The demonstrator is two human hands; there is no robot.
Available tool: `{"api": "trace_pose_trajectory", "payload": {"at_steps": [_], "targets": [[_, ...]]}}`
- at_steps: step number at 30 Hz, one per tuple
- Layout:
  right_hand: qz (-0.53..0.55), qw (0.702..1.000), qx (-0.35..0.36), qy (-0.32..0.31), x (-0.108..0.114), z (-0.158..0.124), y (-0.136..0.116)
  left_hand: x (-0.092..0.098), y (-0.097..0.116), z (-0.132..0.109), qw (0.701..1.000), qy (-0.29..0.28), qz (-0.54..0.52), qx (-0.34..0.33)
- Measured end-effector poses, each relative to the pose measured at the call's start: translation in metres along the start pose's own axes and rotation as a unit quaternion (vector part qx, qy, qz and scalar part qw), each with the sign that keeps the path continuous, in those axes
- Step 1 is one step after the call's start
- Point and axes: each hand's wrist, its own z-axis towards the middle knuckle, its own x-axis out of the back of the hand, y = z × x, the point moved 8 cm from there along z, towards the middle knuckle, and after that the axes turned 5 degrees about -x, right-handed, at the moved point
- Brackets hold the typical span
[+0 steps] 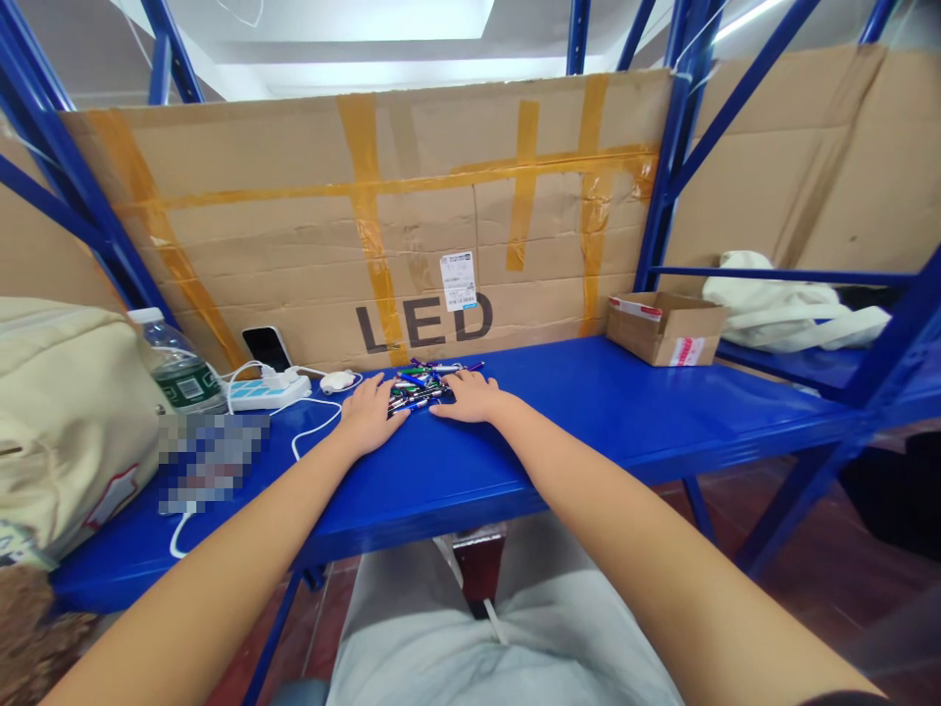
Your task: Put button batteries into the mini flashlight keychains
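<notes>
A loose pile of pens (420, 388) in blue, black, green and purple lies toward the back of the blue shelf top (559, 422). My left hand (368, 416) rests against the pile's left side, palm down with its fingers stretched out. On the other side, my right hand (469, 396) touches the pens with fingers spread and the thumb pointing left. Both palms are low on the surface, with the pile between them. Some pens are partly hidden under or behind my fingers. Neither hand is wrapped round a pen.
Left of the hands are a power strip (269, 390) with white cables, a phone (267, 347), a water bottle (183, 368) and a cream bag (74, 412). An open cardboard box (666, 328) stands at right. A cardboard panel (309, 265) closes off the back between blue posts.
</notes>
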Motion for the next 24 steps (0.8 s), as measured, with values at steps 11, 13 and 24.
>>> {"api": "trace_pose_trajectory", "payload": {"at_steps": [11, 13, 24], "targets": [[-0.019, 1.000, 0.008, 0.013, -0.014, 0.024, 0.000, -0.025, 0.004, 0.025, 0.997, -0.080, -0.009, -0.012], [-0.021, 0.999, 0.024, 0.016, -0.014, 0.032, -0.001, -0.030, 0.007, 0.035, 0.996, -0.084, -0.007, -0.021], [-0.037, 0.998, 0.048, 0.014, -0.010, 0.075, 0.017, -0.045, 0.004, 0.079, 0.994, -0.108, -0.015, 0.006]]}}
